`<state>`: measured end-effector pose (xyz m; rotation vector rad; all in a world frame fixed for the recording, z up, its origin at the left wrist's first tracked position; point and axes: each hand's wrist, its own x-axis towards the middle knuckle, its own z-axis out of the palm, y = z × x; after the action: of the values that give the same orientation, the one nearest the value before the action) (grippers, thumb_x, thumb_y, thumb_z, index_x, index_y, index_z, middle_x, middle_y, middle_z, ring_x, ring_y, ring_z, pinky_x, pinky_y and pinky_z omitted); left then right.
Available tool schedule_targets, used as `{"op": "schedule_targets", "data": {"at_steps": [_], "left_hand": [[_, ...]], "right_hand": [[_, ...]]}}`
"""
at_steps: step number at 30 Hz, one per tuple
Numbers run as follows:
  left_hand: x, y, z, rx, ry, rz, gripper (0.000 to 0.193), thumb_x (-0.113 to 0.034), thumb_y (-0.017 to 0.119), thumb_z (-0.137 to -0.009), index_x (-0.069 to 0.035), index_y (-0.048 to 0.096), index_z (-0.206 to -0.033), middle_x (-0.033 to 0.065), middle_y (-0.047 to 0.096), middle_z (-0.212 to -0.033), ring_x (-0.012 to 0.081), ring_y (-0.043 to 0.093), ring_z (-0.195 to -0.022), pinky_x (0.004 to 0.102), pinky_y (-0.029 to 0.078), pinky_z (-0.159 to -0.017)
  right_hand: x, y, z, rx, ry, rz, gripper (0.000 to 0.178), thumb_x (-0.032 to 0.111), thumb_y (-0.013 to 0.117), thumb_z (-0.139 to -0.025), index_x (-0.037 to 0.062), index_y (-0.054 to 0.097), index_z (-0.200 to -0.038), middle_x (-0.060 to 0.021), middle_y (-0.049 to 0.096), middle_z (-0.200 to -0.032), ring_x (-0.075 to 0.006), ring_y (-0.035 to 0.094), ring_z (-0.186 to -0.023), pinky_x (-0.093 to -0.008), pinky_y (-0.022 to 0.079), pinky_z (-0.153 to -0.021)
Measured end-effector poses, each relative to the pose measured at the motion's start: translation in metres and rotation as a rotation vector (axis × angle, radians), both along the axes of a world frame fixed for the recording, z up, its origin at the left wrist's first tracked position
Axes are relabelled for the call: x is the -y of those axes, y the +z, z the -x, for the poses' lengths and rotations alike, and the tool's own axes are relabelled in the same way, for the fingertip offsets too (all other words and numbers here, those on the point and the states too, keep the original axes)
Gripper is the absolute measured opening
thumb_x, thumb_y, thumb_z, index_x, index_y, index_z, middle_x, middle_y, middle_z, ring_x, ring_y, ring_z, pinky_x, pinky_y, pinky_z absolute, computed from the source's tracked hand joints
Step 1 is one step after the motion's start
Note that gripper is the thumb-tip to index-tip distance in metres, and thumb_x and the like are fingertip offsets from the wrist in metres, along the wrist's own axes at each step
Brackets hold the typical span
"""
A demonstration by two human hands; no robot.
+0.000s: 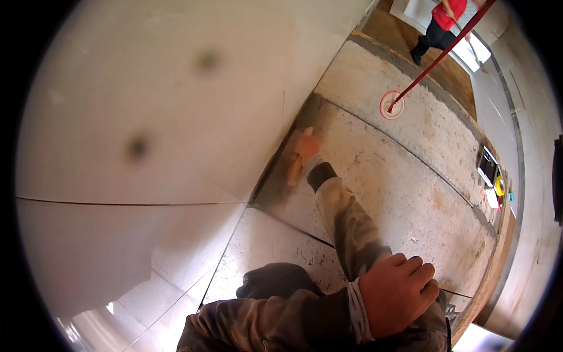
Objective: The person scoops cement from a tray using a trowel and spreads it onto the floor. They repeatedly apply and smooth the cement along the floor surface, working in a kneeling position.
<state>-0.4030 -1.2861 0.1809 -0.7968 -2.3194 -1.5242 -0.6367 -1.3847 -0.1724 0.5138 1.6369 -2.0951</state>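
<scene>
Fingers of your right hand (308,146) look clamped on one pale strip (293,174) at the left edge of the slab (393,199), beside the wall (176,117); the low hold probably keeps it pressed flat. Your left hand (396,296) curls, perhaps resting for balance; its palm is hidden, so you cannot tell whether those fingers grip anything. Beyond the slab's far edge: one red pole (434,61), one ring (382,105). Near its far-right corner: one yellow roll (499,186).

The mid-frame tile (399,193) is pale, stained brown — sleeves (346,214) blotched brown and tan (cuffs (321,175) dark); upper-right shirt (450,13) red.
</scene>
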Motion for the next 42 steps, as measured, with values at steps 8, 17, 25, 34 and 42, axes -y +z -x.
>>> {"op": "schedule_targets", "data": {"at_steps": [8,17,25,34,42], "left_hand": [[-0.012,-0.003,0.001,-0.069,-0.043,0.035,0.023,-0.015,0.060,-0.080,0.000,0.064,-0.097,0.0107,0.056,-0.090,0.0248,0.059,-0.082,0.0359,0.046,-0.070],[-0.026,-0.004,0.007,-0.039,-0.134,0.103,0.011,-0.010,0.061,-0.076,-0.006,0.062,-0.086,0.0090,0.053,-0.080,0.0280,0.058,-0.074,0.0395,0.047,-0.065],[-0.071,0.001,0.010,0.149,-0.617,0.180,0.016,0.005,0.063,-0.080,-0.001,0.069,-0.094,0.0157,0.064,-0.087,0.0354,0.063,-0.074,0.0393,0.051,-0.066],[-0.108,-0.048,0.011,0.557,-0.573,0.422,0.011,0.004,0.060,-0.083,0.001,0.068,-0.090,0.0142,0.065,-0.082,0.0263,0.065,-0.074,0.0335,0.051,-0.069],[-0.149,-0.062,0.014,0.620,-0.643,0.509,0.009,0.000,0.060,-0.086,0.002,0.068,-0.090,0.0119,0.065,-0.080,0.0208,0.064,-0.072,0.0329,0.050,-0.068]], "right_hand": [[-0.041,-0.018,0.025,0.094,0.140,0.178,0.018,0.019,0.051,-0.100,0.0074,0.057,-0.088,-0.0073,0.062,-0.074,-0.0251,0.063,-0.059,-0.0404,0.048,-0.047],[-0.275,0.137,-0.058,-0.110,0.563,-0.736,0.032,0.036,0.059,-0.099,0.0042,0.059,-0.095,-0.0127,0.065,-0.072,-0.0273,0.064,-0.060,-0.0415,0.050,-0.054],[-0.579,0.235,-0.306,-0.260,0.162,-1.216,0.033,0.037,0.062,-0.100,0.0043,0.065,-0.100,-0.0187,0.063,-0.070,-0.0343,0.063,-0.062,-0.0466,0.050,-0.061],[-0.720,0.118,-0.787,0.837,-0.349,-1.925,0.038,0.023,0.042,-0.102,0.0192,0.059,-0.136,-0.0225,0.070,-0.096,-0.0413,0.069,-0.085,-0.0500,0.055,-0.075],[-0.642,0.076,-0.812,1.161,-0.352,-1.445,0.047,0.017,0.045,-0.099,0.0146,0.045,-0.145,-0.0277,0.069,-0.099,-0.0473,0.069,-0.093,-0.0566,0.054,-0.082]]}}
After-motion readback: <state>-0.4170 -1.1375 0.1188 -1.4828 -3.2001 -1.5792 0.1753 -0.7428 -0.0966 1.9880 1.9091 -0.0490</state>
